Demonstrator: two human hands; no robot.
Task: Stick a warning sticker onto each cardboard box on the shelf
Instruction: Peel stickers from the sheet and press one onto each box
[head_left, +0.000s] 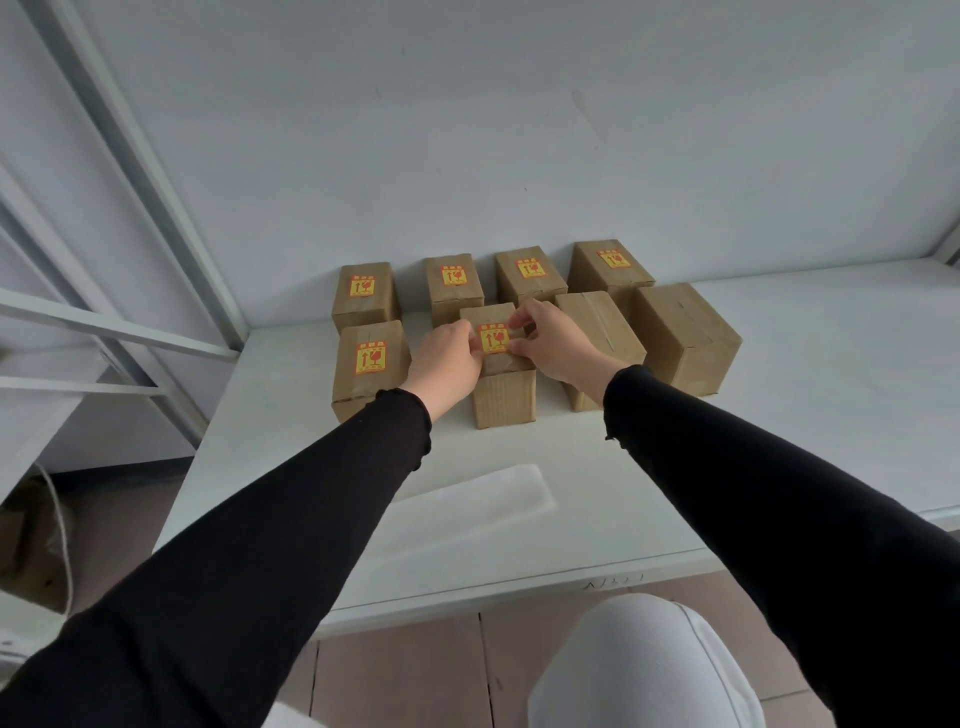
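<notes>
Several small cardboard boxes stand in two rows on the white shelf (779, 415). The back row and the front left box (366, 384) each carry a yellow and red warning sticker on top. On the middle front box (504, 400) lies another warning sticker (494, 339). My left hand (447, 358) pinches its left edge and my right hand (553, 340) its right edge, both resting on the box top. Two front boxes to the right, one (608, 327) partly behind my right hand and one (685, 338) at the end, show bare tops.
A white strip of backing paper (483, 493) lies on the shelf in front of the boxes. Grey shelf uprights (171, 208) rise at the left. A knee in white fabric (644, 670) shows below the shelf's front edge, over a brown tiled floor.
</notes>
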